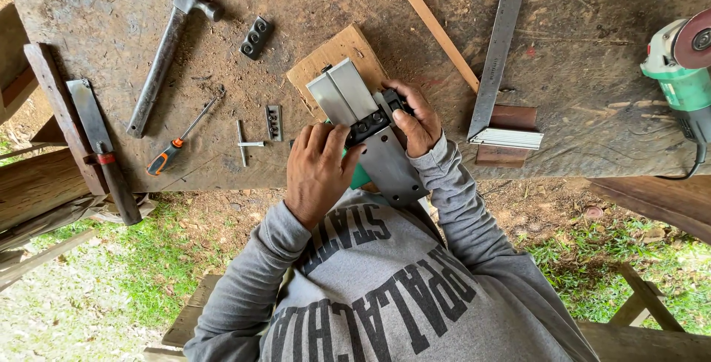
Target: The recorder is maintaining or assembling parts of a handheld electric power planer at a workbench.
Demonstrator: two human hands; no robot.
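Note:
A long grey metal channel piece (348, 95) lies slanted over the table's near edge, resting on a small plywood scrap (329, 54). A black plastic block (374, 119) sits across the metal piece at its middle. My left hand (317, 173) lies flat over the near part of the metal, fingertips against the black block. My right hand (415, 121) grips the black block from the right side, fingers curled around it. Something green shows under my left hand, mostly hidden.
On the worn tabletop lie a hammer (164, 51), a second black block (255, 37), a screwdriver (181, 140), a small metal plate (273, 122), a try square (498, 65), a wood strip (429, 21) and a green angle grinder (681, 73). A chisel (100, 143) overhangs the left edge.

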